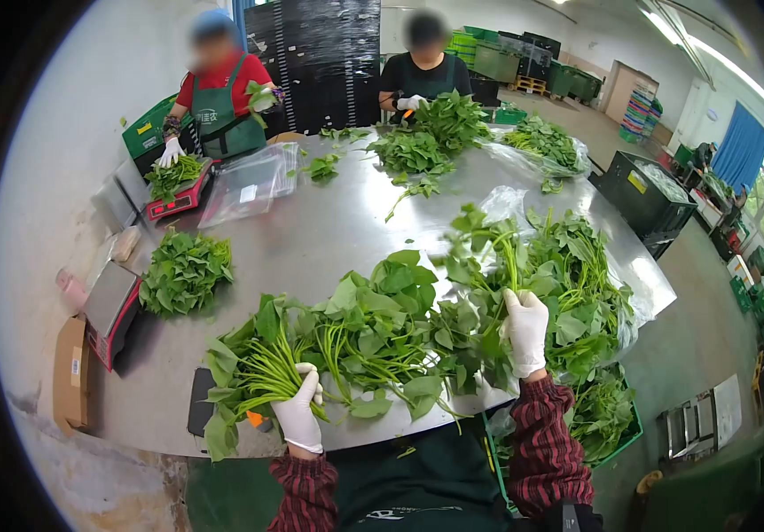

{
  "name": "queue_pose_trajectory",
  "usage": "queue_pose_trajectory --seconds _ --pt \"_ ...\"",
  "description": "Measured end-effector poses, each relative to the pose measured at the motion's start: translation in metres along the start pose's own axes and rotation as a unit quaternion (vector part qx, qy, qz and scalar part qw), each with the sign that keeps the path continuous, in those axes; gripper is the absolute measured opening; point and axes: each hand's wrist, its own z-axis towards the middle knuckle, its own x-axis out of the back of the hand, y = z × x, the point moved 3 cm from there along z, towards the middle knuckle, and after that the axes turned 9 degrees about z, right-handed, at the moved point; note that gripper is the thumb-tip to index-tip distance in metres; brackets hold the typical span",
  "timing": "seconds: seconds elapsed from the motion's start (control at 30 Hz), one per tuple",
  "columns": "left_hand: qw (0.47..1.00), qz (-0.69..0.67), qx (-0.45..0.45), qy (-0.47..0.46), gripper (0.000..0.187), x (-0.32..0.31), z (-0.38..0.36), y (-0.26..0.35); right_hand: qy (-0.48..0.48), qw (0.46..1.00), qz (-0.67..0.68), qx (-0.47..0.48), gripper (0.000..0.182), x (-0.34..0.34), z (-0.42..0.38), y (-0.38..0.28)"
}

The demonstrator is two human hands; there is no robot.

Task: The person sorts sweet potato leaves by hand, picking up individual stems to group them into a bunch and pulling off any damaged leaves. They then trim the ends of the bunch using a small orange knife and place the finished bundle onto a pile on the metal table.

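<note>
White gloves cover both hands. My left hand is closed round a bunch of leafy stems at the table's front edge, with an orange piece just beside it. Farther right, my right hand grips a few upright green stems, their leafy tops somewhat blurred. Between the hands lies a loose pile of leafy greens. A larger heap of greens spreads on plastic to the right of my right hand.
Two people stand across the metal table; one touches greens on a red scale. A second scale and a bundle of greens are at left. A green crate with greens stands below, right.
</note>
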Motion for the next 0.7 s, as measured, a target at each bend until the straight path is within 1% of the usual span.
queue_pose_trajectory --seconds 0.07,0.13,0.2,0.23,0.27,0.3,0.33,0.4,0.43,0.47,0.5,0.53,0.6,0.67,0.7 --pt "1.000 -0.001 0.008 -0.003 0.010 -0.003 -0.001 -0.002 0.024 0.999 0.040 -0.007 0.018 0.001 -0.002 -0.007" --pt "1.000 0.000 0.017 -0.004 0.010 -0.005 -0.002 -0.003 0.024 0.999 0.024 -0.008 0.019 0.006 -0.004 -0.007" --pt "1.000 -0.001 0.014 -0.008 0.010 -0.004 -0.002 -0.001 0.038 0.994 -0.092 -0.037 0.023 0.024 0.006 0.010" --pt "1.000 0.001 0.015 -0.005 0.010 -0.002 -0.003 -0.001 0.050 0.980 -0.183 -0.060 0.029 0.036 0.017 0.028" --pt "1.000 0.003 0.014 -0.003 0.009 -0.001 -0.003 -0.001 0.099 0.941 -0.324 -0.007 0.030 0.040 0.018 0.026" --pt "1.000 0.004 0.012 -0.001 0.009 -0.001 -0.002 -0.001 0.139 0.913 -0.375 0.079 0.026 0.041 0.014 0.025" --pt "1.000 0.004 0.011 0.001 0.009 0.000 -0.002 -0.001 0.176 0.875 -0.420 0.164 0.023 0.040 0.009 0.024" --pt "1.000 0.007 0.012 0.001 0.009 0.000 -0.003 -0.002 0.084 0.901 -0.370 0.210 0.018 0.018 0.001 0.016" --pt "1.000 0.007 0.013 0.001 0.009 0.000 -0.004 -0.003 0.020 0.915 -0.344 0.209 0.019 0.003 -0.002 0.022" --pt "1.000 0.004 0.016 -0.006 0.009 -0.002 -0.005 -0.005 -0.048 0.910 -0.354 0.211 0.016 -0.015 -0.006 0.029" --pt "1.000 0.002 0.020 -0.013 0.009 -0.004 -0.006 -0.006 -0.095 0.903 -0.359 0.215 0.018 -0.032 -0.008 0.040" --pt "1.000 0.002 0.018 -0.012 0.009 -0.005 -0.007 -0.005 -0.133 0.895 -0.383 0.185 0.021 -0.048 -0.005 0.056" --pt "0.999 0.008 0.022 -0.032 0.009 -0.008 -0.012 -0.005 -0.124 0.865 -0.450 0.184 0.027 -0.071 -0.002 0.082" --pt "0.999 0.007 0.024 -0.033 0.009 -0.006 -0.015 -0.007 -0.137 0.845 -0.495 0.147 0.026 -0.080 0.011 0.114" --pt "0.999 0.012 0.028 -0.029 0.009 -0.006 -0.016 -0.007 -0.162 0.847 -0.496 0.104 0.026 -0.083 0.017 0.127"
